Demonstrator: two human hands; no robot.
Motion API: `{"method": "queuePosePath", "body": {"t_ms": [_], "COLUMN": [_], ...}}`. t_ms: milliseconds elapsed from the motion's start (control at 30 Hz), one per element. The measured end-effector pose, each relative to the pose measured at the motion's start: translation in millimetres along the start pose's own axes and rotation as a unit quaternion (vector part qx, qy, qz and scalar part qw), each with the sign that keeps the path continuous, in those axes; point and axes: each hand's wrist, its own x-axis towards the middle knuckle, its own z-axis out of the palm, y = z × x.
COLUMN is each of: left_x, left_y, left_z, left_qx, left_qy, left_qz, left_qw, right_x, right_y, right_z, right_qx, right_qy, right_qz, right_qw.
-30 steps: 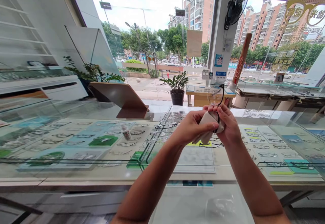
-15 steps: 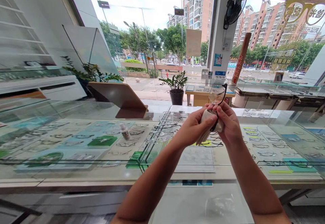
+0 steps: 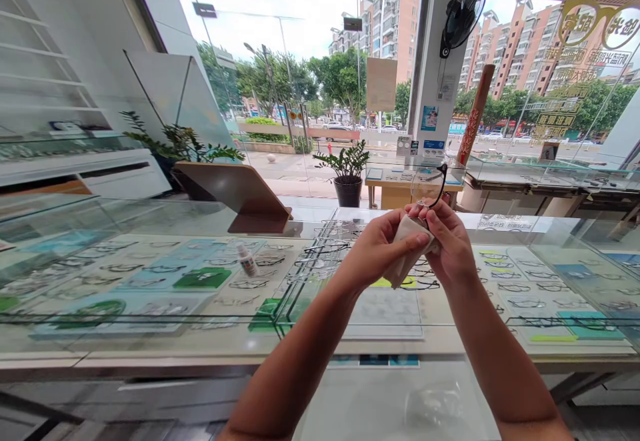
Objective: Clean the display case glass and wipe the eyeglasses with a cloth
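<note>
Above the glass counter, my right hand (image 3: 453, 244) pinches a pair of eyeglasses (image 3: 442, 187) with a thin dark frame. One clear lens stands up over my fingertips; the other is behind the cloth and fingers. My left hand (image 3: 383, 247) is closed on a pale cleaning cloth (image 3: 407, 247), its thumb pressing the cloth against the lower part of the eyeglasses. The cloth's loose end hangs below my left palm. Both hands meet at the eyeglasses, fingertips close together.
Beneath my hands runs a glass display counter (image 3: 200, 344) with rows of eyeglasses inside. A small white spray bottle (image 3: 247, 259) stands to the left, near a tilted brown-framed mirror (image 3: 233, 191). A potted plant (image 3: 347, 191) is beyond the counter, by the window.
My left thumb and the cloth have shifted slightly over the lower lens. The cloth now hangs flatter and covers more of the dark frame. The arms have barely moved.
</note>
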Motion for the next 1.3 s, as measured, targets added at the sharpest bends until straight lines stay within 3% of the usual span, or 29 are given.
{"method": "queuePosePath", "body": {"t_ms": [167, 500, 733, 900, 1100, 1300], "left_x": [-0.2, 1.2, 5.6, 7.4, 4.9, 5.0], "left_y": [-1.1, -1.1, -10.5, -10.3, -5.8, -6.3], "left_z": [-2.8, -3.0, -1.0, 3.2, 6.8, 2.0], "left_qx": [0.048, 0.053, 0.060, 0.053, 0.077, 0.133], "left_qy": [-0.010, -0.022, 0.053, 0.108, 0.128, 0.129], "left_qz": [-0.017, 0.049, 0.097, 0.162, 0.184, 0.179], "left_qw": [0.999, 0.997, 0.992, 0.979, 0.972, 0.966], "right_x": [1.0, 1.3, -0.1, -1.7, -3.3, -2.5], "right_y": [2.1, 5.4, 6.3, 7.3, 9.9, 9.5], "right_z": [-2.6, -4.5, -1.5, 4.3, -1.2, -7.5], "right_qx": [0.014, 0.032, 0.036, 0.005, -0.042, -0.109], "right_qy": [-0.005, -0.014, 0.011, 0.008, -0.017, 0.008], "right_qz": [-0.006, 0.001, 0.023, -0.004, -0.064, -0.095], "right_qw": [1.000, 0.999, 0.999, 1.000, 0.997, 0.989]}}
